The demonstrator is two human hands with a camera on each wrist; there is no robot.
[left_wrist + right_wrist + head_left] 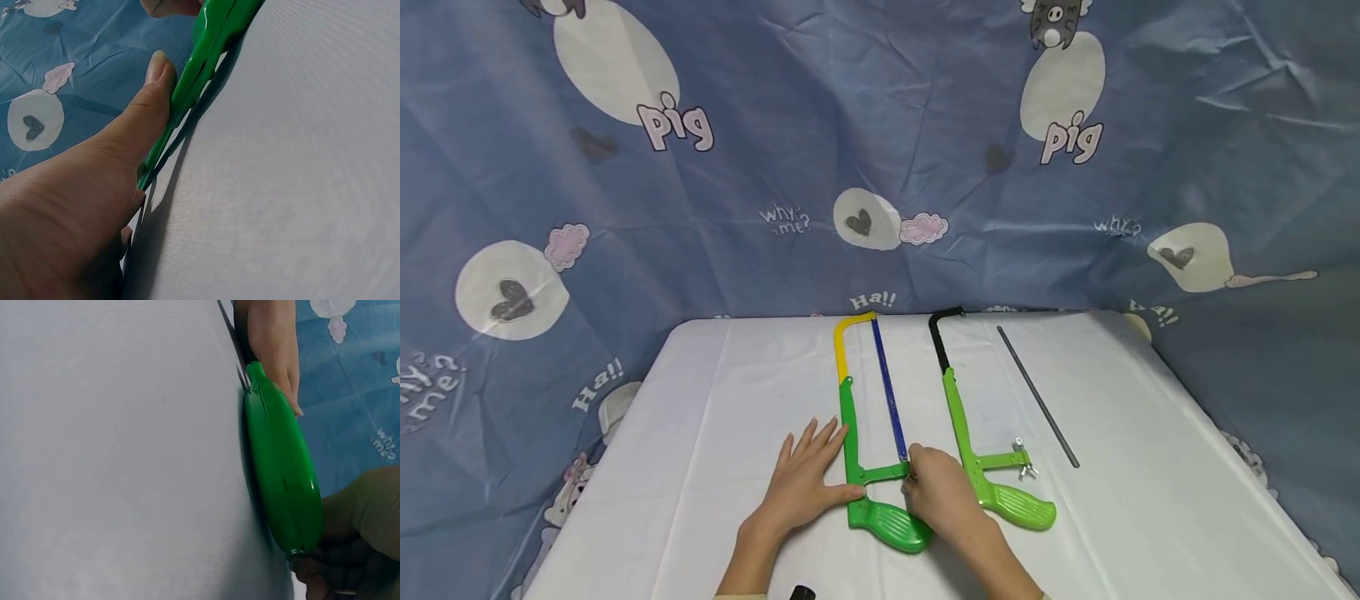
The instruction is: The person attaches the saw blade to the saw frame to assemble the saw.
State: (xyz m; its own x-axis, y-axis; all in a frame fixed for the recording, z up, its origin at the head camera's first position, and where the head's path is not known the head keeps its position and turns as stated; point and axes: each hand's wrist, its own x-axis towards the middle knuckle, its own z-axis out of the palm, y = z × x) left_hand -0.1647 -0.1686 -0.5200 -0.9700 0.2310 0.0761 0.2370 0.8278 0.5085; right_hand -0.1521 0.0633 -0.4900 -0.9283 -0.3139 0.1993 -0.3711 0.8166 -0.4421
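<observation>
A green hacksaw [850, 421] with a yellow front bow lies flat on the white table, its blue blade [889, 392] spanning the open side. My left hand [805, 479] rests along the frame with fingers spread, thumb on the green part near the handle. In the left wrist view that thumb [156, 75] touches the frame's edge. My right hand [940, 492] has its fingers curled at the end of the short green crossbar, by the blade's near end; what the fingertips pinch there is hidden. The right wrist view shows the green handle [284, 469] beside this hand.
A light green hacksaw [958, 417] with a black bow lies just right of my right hand, a wing nut [1028, 472] on its crossbar. Further right lies a thin grey strip [1037, 396]. A small black object [802, 592] shows at the bottom edge. Blue printed cloth [880, 167] hangs behind.
</observation>
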